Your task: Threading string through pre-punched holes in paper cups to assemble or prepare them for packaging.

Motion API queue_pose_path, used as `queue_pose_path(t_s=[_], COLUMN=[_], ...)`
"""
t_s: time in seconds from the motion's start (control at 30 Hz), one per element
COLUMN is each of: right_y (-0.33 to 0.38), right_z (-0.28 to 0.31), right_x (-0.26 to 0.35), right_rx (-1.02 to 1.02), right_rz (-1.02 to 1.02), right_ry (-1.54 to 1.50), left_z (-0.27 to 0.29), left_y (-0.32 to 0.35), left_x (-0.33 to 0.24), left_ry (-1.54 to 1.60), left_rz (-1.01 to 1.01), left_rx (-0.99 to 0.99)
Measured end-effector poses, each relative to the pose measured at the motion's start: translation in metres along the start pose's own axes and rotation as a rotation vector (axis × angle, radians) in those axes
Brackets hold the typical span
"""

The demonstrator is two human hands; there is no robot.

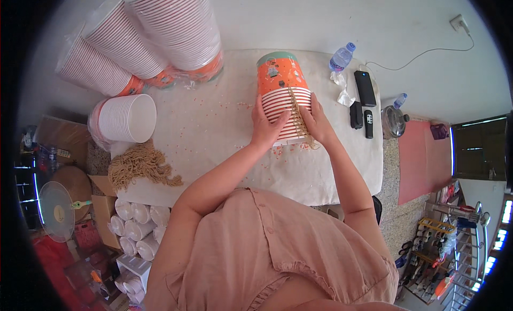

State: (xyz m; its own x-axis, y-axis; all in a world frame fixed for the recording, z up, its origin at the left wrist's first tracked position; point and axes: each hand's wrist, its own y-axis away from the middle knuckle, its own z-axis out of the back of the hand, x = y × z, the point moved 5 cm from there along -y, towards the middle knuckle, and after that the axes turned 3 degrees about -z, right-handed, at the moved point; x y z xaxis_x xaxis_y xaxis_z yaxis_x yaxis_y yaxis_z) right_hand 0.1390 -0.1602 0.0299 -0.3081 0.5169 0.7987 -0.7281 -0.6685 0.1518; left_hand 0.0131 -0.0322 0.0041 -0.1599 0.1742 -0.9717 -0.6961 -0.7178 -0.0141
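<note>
In the middle of the table a stack of nested paper buckets (279, 78) has an orange patterned wall, a green base and white rims edged in red. The base points to the far side. Knotted tan twine (297, 112) runs along the rims, with loose ends at the near end. My left hand (268, 125) grips the stack's left side, its thumb reaching across the rims towards the twine. On the right side my right hand (317, 121) is closed round the stack, thumb beside the twine. My palms hide parts of the rims.
Bagged bucket stacks (176, 30) stand at the far left, above another white bucket stack (128, 118). A twine bundle (141, 165) lies at the left edge. A water bottle (342, 57), black power bank (365, 88) and remote (368, 124) are at right. Orange-red bits dot the cloth.
</note>
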Motion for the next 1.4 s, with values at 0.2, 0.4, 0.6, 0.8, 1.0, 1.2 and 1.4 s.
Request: queue_pose_path(t_s=[0.2, 0.4, 0.6, 0.8, 1.0, 1.2, 1.4], right_y=[0.011, 0.014, 0.002, 0.010, 0.004, -0.010, -0.019], right_z=[0.001, 0.011, 0.029, 0.054, 0.039, 0.036, 0.035], right_x=[0.005, 0.011, 0.012, 0.051, 0.069, 0.070, 0.068], right_rx=[-0.013, -0.071, -0.171, -0.339, -0.114, 0.030, 0.177], right_rz=[0.070, 0.131, 0.127, 0.392, 0.712, 0.719, 0.674], right_ry=[0.017, 0.059, 0.065, 0.165, 0.542, 0.590, 0.599], left_z=[0.009, 0.011, 0.012, 0.014, 0.012, 0.011, 0.010], left_y=[-0.004, -0.011, -0.015, -0.015, -0.016, -0.015, -0.018], left_x=[0.007, 0.008, 0.019, 0.024, 0.028, 0.025, 0.021], left_ry=[0.029, 0.041, 0.097, 0.099, 0.090, 0.055, 0.097], left_rz=[0.123, 0.159, 0.106, 0.089, 0.105, 0.088, 0.063], left_rx=[0.000, -0.028, -0.024, -0.011, -0.007, -0.008, -0.029])
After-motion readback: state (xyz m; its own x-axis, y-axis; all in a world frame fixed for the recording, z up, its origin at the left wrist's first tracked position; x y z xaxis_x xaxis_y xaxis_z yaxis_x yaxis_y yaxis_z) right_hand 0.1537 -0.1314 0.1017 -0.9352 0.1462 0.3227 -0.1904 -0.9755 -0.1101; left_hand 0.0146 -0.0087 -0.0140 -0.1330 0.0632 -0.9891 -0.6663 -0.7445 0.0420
